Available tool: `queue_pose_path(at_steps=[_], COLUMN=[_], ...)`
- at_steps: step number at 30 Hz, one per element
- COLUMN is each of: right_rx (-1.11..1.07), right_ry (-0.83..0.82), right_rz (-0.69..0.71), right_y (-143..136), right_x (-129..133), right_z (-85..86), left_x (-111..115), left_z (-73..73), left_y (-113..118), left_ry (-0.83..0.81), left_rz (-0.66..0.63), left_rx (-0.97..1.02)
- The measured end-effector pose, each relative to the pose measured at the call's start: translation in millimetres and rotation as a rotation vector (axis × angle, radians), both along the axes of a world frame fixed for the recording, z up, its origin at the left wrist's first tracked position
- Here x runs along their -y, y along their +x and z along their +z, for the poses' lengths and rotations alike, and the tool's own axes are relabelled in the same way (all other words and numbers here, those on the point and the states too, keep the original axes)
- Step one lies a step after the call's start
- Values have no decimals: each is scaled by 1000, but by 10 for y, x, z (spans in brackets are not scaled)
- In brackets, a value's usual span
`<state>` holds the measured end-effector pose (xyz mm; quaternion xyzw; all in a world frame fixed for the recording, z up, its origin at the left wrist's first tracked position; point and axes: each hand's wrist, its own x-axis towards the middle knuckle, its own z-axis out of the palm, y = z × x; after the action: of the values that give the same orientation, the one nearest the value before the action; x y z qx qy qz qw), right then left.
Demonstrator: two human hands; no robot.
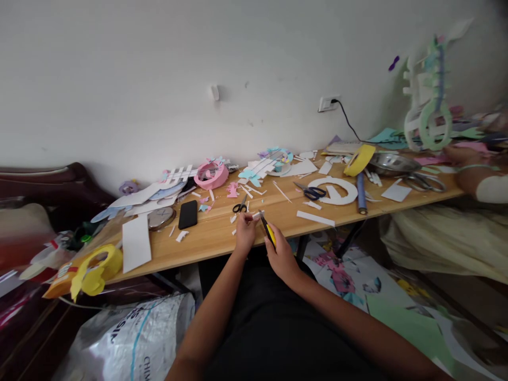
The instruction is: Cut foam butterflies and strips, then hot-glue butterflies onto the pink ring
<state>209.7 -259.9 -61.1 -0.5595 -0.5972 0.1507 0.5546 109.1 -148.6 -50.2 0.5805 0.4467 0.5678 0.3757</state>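
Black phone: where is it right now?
In the head view, the black phone lies on the wooden table, to the left of the left hand and just right of the round silvery object.

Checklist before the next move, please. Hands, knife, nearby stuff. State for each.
1. Knife gripped in right hand: ok.
2. White piece steadied by left hand: ok, looks pinched at the fingertips.
3. Left fingers out of the blade's path: cannot tell, too small.
4. Small scissors well away from the hands: not ok, right beside the left hand.
5. Phone away from the knife: ok, off to the left.
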Motion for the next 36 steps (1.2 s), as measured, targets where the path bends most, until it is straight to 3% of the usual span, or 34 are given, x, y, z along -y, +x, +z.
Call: queue_pose_path(at_steps=[13, 23, 36], right_rx=[83, 215, 364], right_ry=[-19, -117, -225], right_rz=[-7, -14, -72], right_y=[9, 21, 18], right_x=[-15, 19, 20], right_z=[22, 178, 210], left_x=[24, 71, -61], left_z=[48, 74, -98], left_y=[15, 22, 23], left_ry=[18, 54, 46], left_rz=[-2, -18, 36], left_rx=[18, 28, 6])
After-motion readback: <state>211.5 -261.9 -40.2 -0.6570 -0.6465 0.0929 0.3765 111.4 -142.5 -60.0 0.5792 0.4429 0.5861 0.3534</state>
